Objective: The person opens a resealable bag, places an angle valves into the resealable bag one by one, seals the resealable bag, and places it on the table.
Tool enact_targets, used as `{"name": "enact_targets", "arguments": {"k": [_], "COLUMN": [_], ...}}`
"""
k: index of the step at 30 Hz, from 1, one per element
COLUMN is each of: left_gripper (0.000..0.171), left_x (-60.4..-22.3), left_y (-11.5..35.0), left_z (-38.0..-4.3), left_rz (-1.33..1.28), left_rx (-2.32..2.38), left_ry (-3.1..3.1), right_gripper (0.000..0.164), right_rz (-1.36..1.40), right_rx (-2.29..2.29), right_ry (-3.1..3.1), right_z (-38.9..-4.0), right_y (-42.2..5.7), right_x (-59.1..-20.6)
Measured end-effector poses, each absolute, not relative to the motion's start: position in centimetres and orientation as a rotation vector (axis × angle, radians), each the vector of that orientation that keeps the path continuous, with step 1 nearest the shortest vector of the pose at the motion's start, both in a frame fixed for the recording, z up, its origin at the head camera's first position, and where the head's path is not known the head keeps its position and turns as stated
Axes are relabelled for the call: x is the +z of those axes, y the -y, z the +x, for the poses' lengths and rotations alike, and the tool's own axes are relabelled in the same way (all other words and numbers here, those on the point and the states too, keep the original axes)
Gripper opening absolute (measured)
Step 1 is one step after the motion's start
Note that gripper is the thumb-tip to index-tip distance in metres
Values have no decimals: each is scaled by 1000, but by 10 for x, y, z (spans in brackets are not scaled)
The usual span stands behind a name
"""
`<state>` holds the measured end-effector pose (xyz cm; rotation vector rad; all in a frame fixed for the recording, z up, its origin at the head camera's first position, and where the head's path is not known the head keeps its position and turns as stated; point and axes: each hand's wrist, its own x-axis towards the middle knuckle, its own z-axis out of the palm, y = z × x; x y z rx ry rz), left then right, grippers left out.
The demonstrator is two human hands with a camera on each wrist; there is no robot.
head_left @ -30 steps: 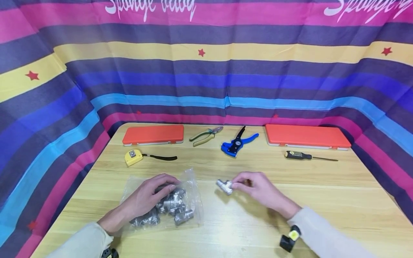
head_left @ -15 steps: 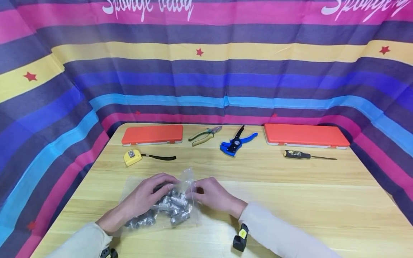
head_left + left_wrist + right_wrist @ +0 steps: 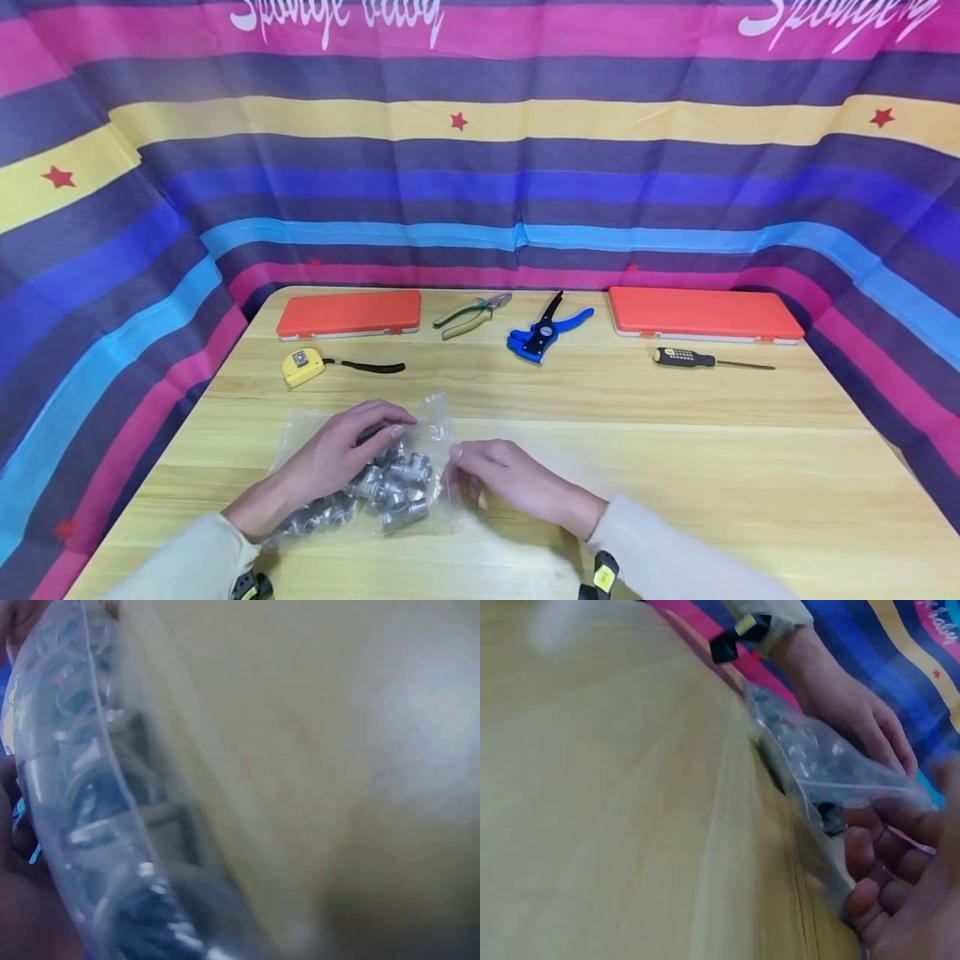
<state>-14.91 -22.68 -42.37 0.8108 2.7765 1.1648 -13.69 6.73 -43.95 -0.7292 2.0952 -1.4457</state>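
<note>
A clear plastic zip bag (image 3: 435,425) lies on the table with several silver metal pipe fittings (image 3: 409,470) inside; some look like tees. My left hand (image 3: 337,446) reaches over its upper left part and holds it, thumb and fingers curled near the top edge. At the right edge of the bag, my right hand (image 3: 513,482) grips the plastic with bent fingers. From the right wrist, the bag (image 3: 810,742) stretches between both hands, and a dark fitting (image 3: 830,817) shows near my fingertips. The left wrist view is blurred, showing fittings through the plastic (image 3: 67,765).
Along the back lie two red cases (image 3: 348,314) (image 3: 705,312), pliers (image 3: 471,317) and a blue wire stripper (image 3: 547,332). A yellow tape measure (image 3: 303,367) sits left, a screwdriver (image 3: 686,357) right. A striped curtain (image 3: 480,192) surrounds the wooden table (image 3: 675,442).
My right hand has moved left from mid-table, where it pinched a silver tee fitting, to the bag's right edge. The fitting no longer shows in its fingers. The left hand has stayed in place.
</note>
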Motion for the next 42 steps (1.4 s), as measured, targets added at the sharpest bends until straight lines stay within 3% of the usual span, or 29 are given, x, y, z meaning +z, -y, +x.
{"name": "enact_targets", "arguments": {"k": [6,12,22,35,42], "left_gripper": [29,40,17,22,27], "left_x": [-414,-404,-392,-385,-383], "left_y": [215,206,205,206,195], "left_z": [-162,-175,-184,-192,-195], "left_rz": [715,663,670,557,506], "left_rx": [1125,1034,1069,1266,1359], "left_ry": [-2733,-2682,-2531,-2535,-2494], "right_gripper": [17,10,11,14,13], "right_rz": [-914,-1071,-1203,-757,-656], "right_rx": [-1277,-1099,-891,-1419,-1478], "right_ry": [-2096,-2133,-2279,-2182,-2360], "right_z": [-123,-119,-117,-130,-135], "right_y": [-70,-71,-72,-105,-130], "right_x": [-433,-429,-422,-435,-429]}}
